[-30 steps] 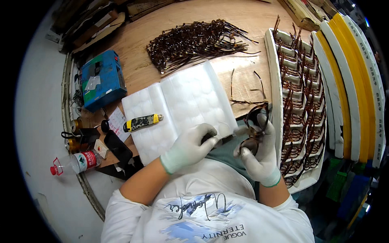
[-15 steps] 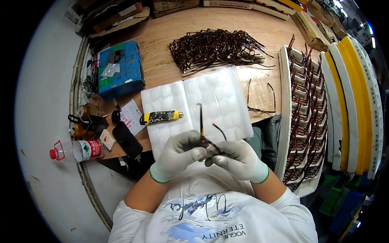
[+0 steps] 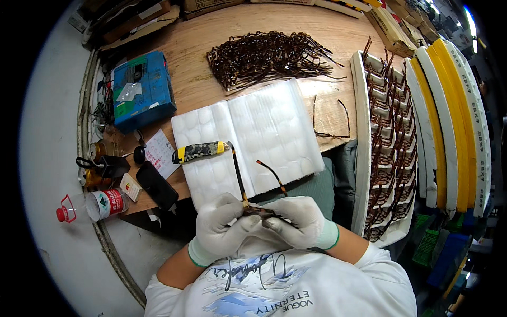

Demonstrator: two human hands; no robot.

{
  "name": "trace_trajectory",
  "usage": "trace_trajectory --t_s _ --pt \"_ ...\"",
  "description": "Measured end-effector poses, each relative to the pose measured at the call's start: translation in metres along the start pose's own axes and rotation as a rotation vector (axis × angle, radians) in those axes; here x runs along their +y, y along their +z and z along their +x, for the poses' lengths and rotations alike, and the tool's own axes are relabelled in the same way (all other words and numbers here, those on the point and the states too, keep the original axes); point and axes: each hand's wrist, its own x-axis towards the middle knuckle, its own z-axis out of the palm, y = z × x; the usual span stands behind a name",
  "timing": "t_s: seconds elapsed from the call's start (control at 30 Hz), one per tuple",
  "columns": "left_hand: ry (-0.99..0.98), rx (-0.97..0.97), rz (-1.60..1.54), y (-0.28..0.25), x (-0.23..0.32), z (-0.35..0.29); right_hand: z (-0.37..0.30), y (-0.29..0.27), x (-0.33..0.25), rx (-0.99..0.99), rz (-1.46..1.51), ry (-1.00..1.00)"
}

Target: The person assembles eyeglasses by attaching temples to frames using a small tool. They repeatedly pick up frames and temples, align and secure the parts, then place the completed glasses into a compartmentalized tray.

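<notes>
Tortoiseshell eyeglasses [image 3: 256, 210], held before the white shirt [image 3: 253, 288].
Left hand [image 3: 219, 224] and right hand [image 3: 303, 223] pinch opposite ends of the front [image 3: 263, 212], temples [image 3: 238, 174] pointing away, apparently to steady it between them.

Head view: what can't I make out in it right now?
Held glasses: head view, front mostly hidden by the left hand and right hand.
Frame pile: head view, overlap hides how many there are.
Brown carton: head view, cut off by the top edge.
</notes>
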Motion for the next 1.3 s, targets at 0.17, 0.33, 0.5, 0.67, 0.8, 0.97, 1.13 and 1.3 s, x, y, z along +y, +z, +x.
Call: trace_trajectory --t_s 0.17,0.33,0.5,0.67,0.8,0.97,1.13,1.3 --pt "0.058 -0.096 0.039 -0.005 0.014 0.01 0.008 -0.013 -0.001 -0.002 0.046 -0.113" --pt "0.03 -0.059 0.179 0.001 0.01 0.012 0.008 -0.011 -0.003 0.062 -0.024 -0.055" --pt "0.051 0.027 0.255 0.012 0.006 0.017 0.01 -0.014 0.005 0.102 -0.062 -0.071" --pt "0.026 -0.08 0.302 0.015 -0.004 0.043 0.02 -0.035 0.018 0.027 -0.124 0.023" --pt "0.117 -0.172 0.338 0.013 -0.038 0.093 0.01 -0.073 0.072 0.138 -0.589 0.19" --pt "-0.46 0.447 -0.077 -0.066 -0.185 0.246 -0.011 -0.138 0.197 0.284 -1.158 0.177" --pt "-0.963 0.703 -0.381 -0.054 -0.21 0.328 0.0 -0.14 0.231 0.227 -1.207 0.178" --pt "-0.856 0.626 -0.44 -0.074 -0.229 0.323 0.007 -0.139 0.221 0.206 -1.131 0.291"
